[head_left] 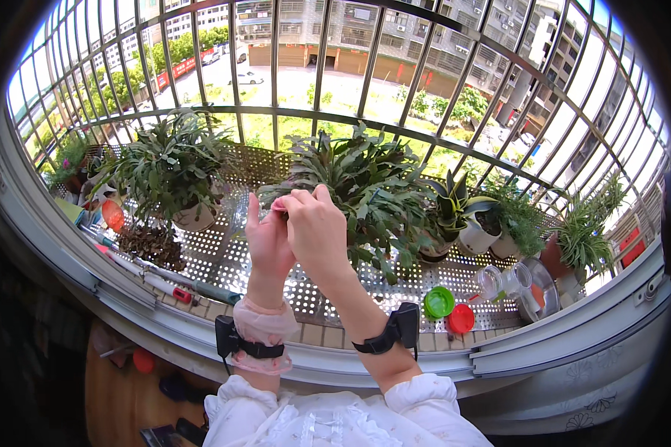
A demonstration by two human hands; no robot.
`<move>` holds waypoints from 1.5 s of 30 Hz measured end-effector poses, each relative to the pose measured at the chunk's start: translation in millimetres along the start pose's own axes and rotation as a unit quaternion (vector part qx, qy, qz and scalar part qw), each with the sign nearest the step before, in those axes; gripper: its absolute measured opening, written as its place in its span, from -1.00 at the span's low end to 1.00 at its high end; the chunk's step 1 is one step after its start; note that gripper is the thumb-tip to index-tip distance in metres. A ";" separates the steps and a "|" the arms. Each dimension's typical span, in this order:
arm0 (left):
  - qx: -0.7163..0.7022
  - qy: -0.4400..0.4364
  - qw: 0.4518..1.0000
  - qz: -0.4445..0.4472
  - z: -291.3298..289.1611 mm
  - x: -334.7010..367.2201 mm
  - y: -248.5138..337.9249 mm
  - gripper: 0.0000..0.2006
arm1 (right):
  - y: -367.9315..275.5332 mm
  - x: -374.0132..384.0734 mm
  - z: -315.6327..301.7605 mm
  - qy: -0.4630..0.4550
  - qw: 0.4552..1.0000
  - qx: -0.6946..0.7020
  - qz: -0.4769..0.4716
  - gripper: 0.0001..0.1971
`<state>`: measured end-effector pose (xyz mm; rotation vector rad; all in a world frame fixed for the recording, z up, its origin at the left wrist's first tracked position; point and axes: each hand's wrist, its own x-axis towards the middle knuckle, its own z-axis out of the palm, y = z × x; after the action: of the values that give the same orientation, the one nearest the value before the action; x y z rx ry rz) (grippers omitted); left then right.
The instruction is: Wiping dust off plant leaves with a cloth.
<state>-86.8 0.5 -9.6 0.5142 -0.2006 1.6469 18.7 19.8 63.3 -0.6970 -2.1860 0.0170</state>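
Observation:
Both of my hands are raised in front of a large green plant [373, 186] with long flat leaves, on the perforated metal shelf [313, 294] outside the window. My left hand [267, 238] and my right hand [317, 227] meet at the fingertips, pinching a small pinkish piece [279, 209] between them. What exactly the piece is, I cannot tell. Each wrist carries a black strap with a small device.
A leafy potted plant [175, 167] in a white pot stands to the left. White pots with plants [477, 223] stand to the right. A green lid [438, 302], a red lid [461, 319] and clear jars [503, 281] lie at right. Metal bars [276, 67] enclose the shelf.

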 end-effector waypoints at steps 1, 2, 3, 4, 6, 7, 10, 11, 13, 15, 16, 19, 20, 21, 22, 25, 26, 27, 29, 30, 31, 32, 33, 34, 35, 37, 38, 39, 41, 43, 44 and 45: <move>0.059 0.064 0.996 0.011 2.1 0.1 -0.2 -0.29 | -4.3 -3.6 -0.7 -0.004 1.000 0.007 -0.005 -0.85; 0.120 0.128 0.984 0.023 3.0 -0.4 2.0 -0.28 | -9.2 -6.8 -2.3 -0.008 1.000 0.016 -0.011 -0.84; 0.081 0.041 0.996 0.004 4.1 4.1 6.3 -0.23 | -13.4 -10.2 -4.1 -0.030 0.999 0.020 -0.009 -0.76; 0.082 0.041 0.996 0.001 5.6 2.5 6.2 -0.23 | -15.6 -14.9 -4.5 -0.015 0.998 0.051 -0.020 -0.75; 0.140 0.165 0.976 0.014 25.0 1.0 -0.7 -0.19 | -14.1 -24.3 -14.4 0.001 0.991 0.130 -0.014 -0.73; 0.162 0.157 0.974 0.031 36.8 -4.5 -1.7 -0.18 | -16.4 -26.3 -22.1 0.002 0.991 0.131 -0.013 -0.73; 0.114 0.141 0.982 0.047 36.9 -16.4 6.9 -0.25 | -10.8 -36.6 -53.6 -0.111 0.955 0.275 -0.003 -0.69; 0.104 0.144 0.982 0.066 40.2 -24.0 5.7 -0.36 | -4.8 -42.4 -60.8 -0.085 0.945 0.316 0.017 -0.65; 0.104 0.182 0.972 0.104 31.4 -42.0 4.2 -0.42 | 10.3 -48.2 -73.6 0.047 0.938 0.344 -0.008 -0.64; 0.119 0.259 0.944 0.166 23.8 -61.7 -0.9 -0.57 | 26.8 -60.4 -93.6 0.057 0.850 0.480 0.210 -0.70; 0.118 0.259 0.944 0.166 17.5 -70.3 -7.6 -0.57 | 43.6 -59.0 -100.1 0.138 0.833 0.511 0.163 -0.66; 0.101 0.302 0.938 0.135 12.8 -79.6 -27.6 -0.72 | 88.4 -60.6 -123.5 0.227 0.882 0.336 0.239 -0.68; 0.104 0.305 0.937 0.138 7.7 -84.3 -28.1 -0.72 | 97.1 -58.6 -122.0 0.223 0.879 0.346 0.242 -0.68; 0.108 0.295 0.940 0.132 3.0 -85.0 -30.8 -0.74 | 102.1 -55.2 -119.5 0.212 0.881 0.349 0.239 -0.68; 0.112 0.284 0.944 0.126 -0.2 -85.6 -33.2 -0.76 | 104.6 -53.7 -119.0 0.201 0.883 0.352 0.236 -0.69; 0.122 0.316 0.929 0.150 -11.3 -91.8 -31.6 -0.83 | 97.2 -62.7 -116.7 0.053 0.900 0.339 0.269 -0.73; 0.131 0.316 0.925 0.163 -14.9 -94.6 -29.4 -0.84 | 113.6 -77.8 -103.3 0.058 0.953 0.210 0.209 -0.76; 0.141 0.353 0.907 0.180 -14.9 -95.9 -28.9 -0.85 | 109.3 -85.7 -106.3 0.021 0.930 0.271 0.247 -0.80; 0.144 0.362 0.901 0.193 -26.6 -103.4 -20.9 -0.84 | 112.0 -106.4 -119.2 -0.043 0.901 0.308 0.303 -0.84; 0.146 0.371 0.894 0.202 -37.3 -107.9 -16.4 -0.83 | 122.8 -122.3 -123.5 -0.073 0.898 0.286 0.325 -0.84; 0.163 0.383 0.884 0.213 -46.2 -113.0 -10.4 -0.82 | 123.8 -132.8 -124.9 -0.101 0.881 0.307 0.344 -0.84; 0.164 0.386 0.881 0.218 -56.3 -115.6 -5.8 -0.82 | 137.6 -147.1 -121.3 -0.184 0.893 0.211 0.353 -0.83; 0.160 0.416 0.865 0.231 -65.8 -117.9 -0.5 -0.81 | 129.0 -139.8 -124.0 -0.266 0.853 0.207 0.398 -0.80; 0.154 0.443 0.850 0.242 -77.7 -117.3 3.5 -0.81 | 119.9 -131.9 -130.5 -0.341 0.807 0.196 0.440 -0.77; 0.148 0.466 0.837 0.245 -94.9 -115.6 7.1 -0.80 | 130.2 -138.9 -115.0 -0.384 0.816 0.167 0.397 -0.67; 0.146 0.484 0.836 0.215 -121.8 -96.9 2.7 -0.80 | 139.2 -147.6 -89.4 -0.367 0.826 0.156 0.398 -0.72; 0.147 0.502 0.831 0.188 -132.6 -88.5 -0.5 -0.80 | 147.3 -154.2 -73.9 -0.352 0.835 0.147 0.396 -0.75; 0.174 0.477 0.848 0.151 -149.6 -79.0 -7.9 -0.78 | 170.1 -174.4 -49.5 -0.311 0.877 0.113 0.348 -0.67; 0.233 0.418 0.868 0.130 -173.6 -73.8 1.0 -0.73 | 162.8 -181.2 -25.0 -0.251 0.937 0.040 0.241 -0.62; 0.263 0.380 0.877 0.132 -179.6 -64.7 -3.0 -0.68 | 151.9 -174.1 -20.9 -0.042 0.997 -0.068 -0.001 -0.59; 0.271 0.311 0.902 0.130 -181.4 -64.0 -2.7 -0.70 | 160.0 -174.9 -8.5 -0.042 0.997 -0.067 -0.002 -0.59; 0.274 0.238 0.924 0.122 -181.0 -58.6 -9.7 -0.70 | 166.3 -169.5 -0.6 -0.097 0.992 0.044 0.071 -0.63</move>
<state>-112.2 25.5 -196.8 0.4973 0.5957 2.0245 184.4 78.0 -96.5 -0.8285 -2.2983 0.2640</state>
